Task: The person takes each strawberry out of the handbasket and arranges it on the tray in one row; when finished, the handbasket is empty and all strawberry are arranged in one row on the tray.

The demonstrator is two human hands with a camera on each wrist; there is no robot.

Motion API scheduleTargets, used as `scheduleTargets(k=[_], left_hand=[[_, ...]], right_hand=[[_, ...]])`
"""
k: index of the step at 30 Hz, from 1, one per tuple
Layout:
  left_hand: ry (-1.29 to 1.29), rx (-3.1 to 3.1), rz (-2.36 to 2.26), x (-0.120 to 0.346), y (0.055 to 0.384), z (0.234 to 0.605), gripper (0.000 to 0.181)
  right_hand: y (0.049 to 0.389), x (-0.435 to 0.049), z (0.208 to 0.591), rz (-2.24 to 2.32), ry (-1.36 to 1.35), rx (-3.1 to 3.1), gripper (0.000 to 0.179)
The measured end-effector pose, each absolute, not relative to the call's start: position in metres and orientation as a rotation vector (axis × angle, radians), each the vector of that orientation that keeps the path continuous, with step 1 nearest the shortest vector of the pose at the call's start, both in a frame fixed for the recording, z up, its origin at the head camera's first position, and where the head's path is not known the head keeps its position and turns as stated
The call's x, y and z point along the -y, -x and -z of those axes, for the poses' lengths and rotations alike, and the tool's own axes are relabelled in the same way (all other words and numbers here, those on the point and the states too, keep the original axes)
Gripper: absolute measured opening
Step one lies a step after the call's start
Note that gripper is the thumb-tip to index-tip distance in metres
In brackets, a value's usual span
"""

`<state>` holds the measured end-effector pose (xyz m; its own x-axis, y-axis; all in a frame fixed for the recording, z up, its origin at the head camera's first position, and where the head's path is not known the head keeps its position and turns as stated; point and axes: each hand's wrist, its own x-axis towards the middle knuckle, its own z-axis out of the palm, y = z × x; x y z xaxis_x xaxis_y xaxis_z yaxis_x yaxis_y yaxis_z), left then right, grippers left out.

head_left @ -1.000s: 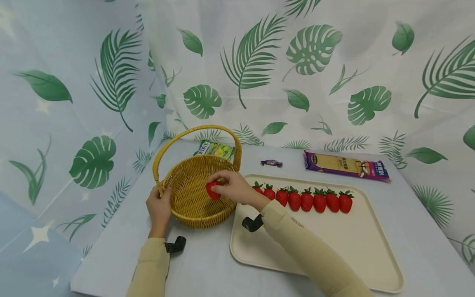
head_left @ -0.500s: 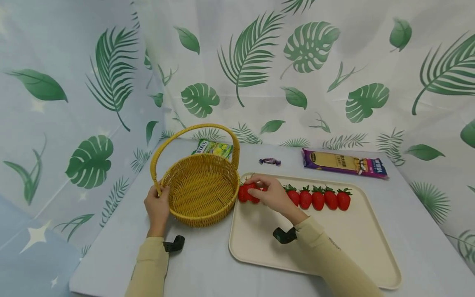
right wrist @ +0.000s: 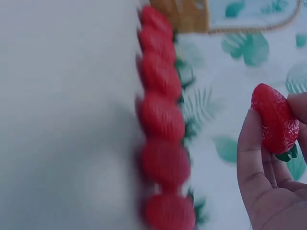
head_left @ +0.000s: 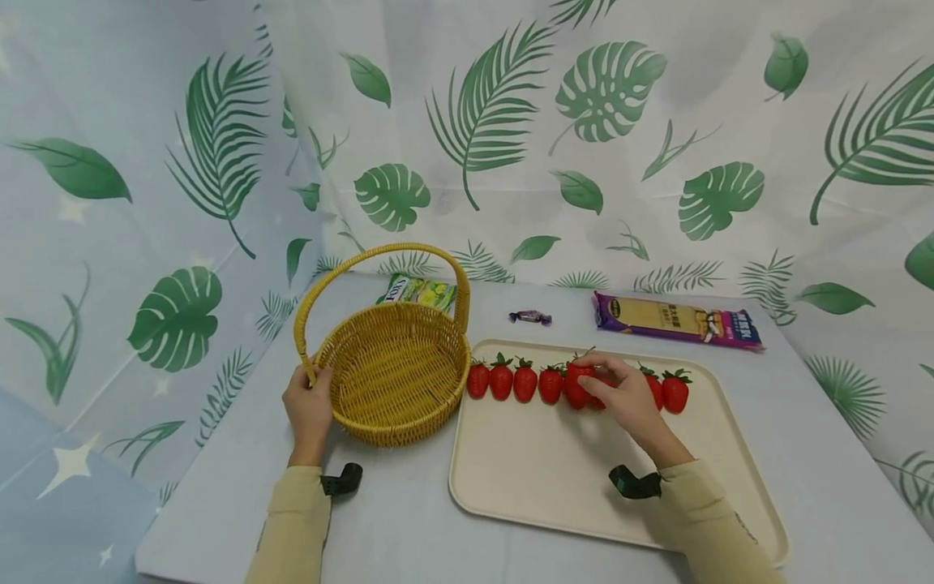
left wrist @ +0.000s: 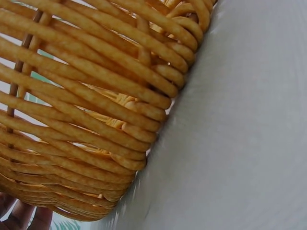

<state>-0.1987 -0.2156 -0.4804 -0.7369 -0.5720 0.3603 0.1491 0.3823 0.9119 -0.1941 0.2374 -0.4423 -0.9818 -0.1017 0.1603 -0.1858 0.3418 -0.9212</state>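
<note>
My left hand (head_left: 310, 410) grips the yellow wicker basket (head_left: 400, 431) on its left side, where the arched handle (head_left: 375, 253) meets the rim. In the left wrist view the basket's woven wall (left wrist: 81, 86) fills the left half, with a few fingertips (left wrist: 41, 219) at its lower edge. Thumb and fingers of my right hand (head_left: 633, 405) pinch a red strawberry (head_left: 576, 385) above the row on the tray. Green leaves show at one end of that strawberry (right wrist: 274, 120) in the right wrist view. My right hand hides part of the row behind it.
Several strawberries (head_left: 524, 384) stand in a row along the far side of the beige tray (head_left: 533, 478), leaves away from me. Behind lie a purple-wrapped candy (head_left: 530, 317), a long purple-and-yellow packet (head_left: 674, 320) and a green packet (head_left: 419, 292). A leaf-print curtain (head_left: 496, 219) hangs at the back.
My right hand has moved right with the strawberry, from over the basket to above the middle of the row on the tray. My left hand has stayed on the basket.
</note>
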Motion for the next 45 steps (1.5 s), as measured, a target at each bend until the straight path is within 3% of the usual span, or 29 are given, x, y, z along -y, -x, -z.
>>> scheduleTargets(k=[23,36,45], left_hand=[[-0.381,1.968,1.432,0.216,0.198,0.482,0.016],[-0.366,1.986,1.413,0.215,0.200,0.482,0.016],[-0.367,1.986,1.412,0.217,0.200,0.483,0.016]], right_hand=[[0.176,-0.357,0.449,-1.912,0.340,1.939,0.031],[0.175,-0.386,0.468,-1.539,0.665,2.306,0.039],[0.181,-0.384,0.475,-1.132,0.637,2.632,0.043]])
